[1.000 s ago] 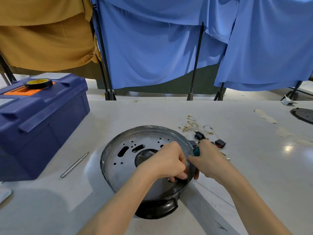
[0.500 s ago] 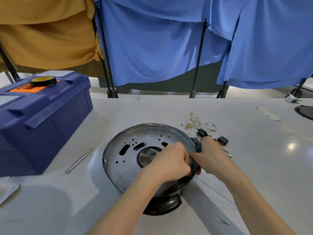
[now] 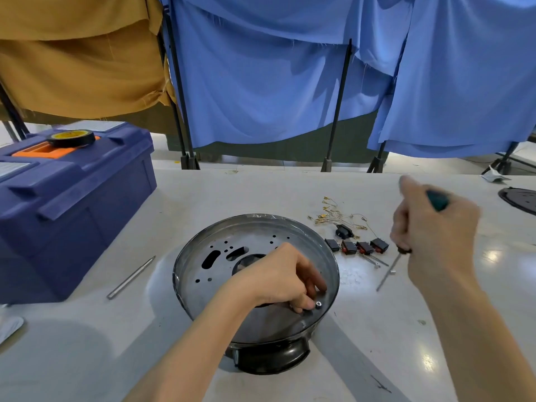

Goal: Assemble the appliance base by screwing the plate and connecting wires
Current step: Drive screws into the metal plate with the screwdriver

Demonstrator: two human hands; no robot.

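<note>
The round metal appliance base [image 3: 220, 265] lies on the table in front of me, its perforated plate facing up. My left hand [image 3: 278, 278] rests inside it at the near right, fingertips pinching a small silver screw [image 3: 318, 304] near the rim. My right hand [image 3: 432, 227] is lifted to the right of the base and grips a green-handled screwdriver [image 3: 390, 269], its shaft pointing down-left toward the table. Thin wires with brass terminals [image 3: 333, 213] and several black-and-red switches [image 3: 359, 246] lie behind the base's right side.
A blue toolbox [image 3: 72, 204] with a roll of black tape [image 3: 71, 138] on its lid stands at the left. A metal rod [image 3: 131, 277] lies between toolbox and base. Another dark round plate [image 3: 519, 198] sits at the far right edge. Blue and ochre cloths hang behind the table.
My right hand has pulled the screwdriver away from the base, up and to the right. My left hand stays inside the base at the screw.
</note>
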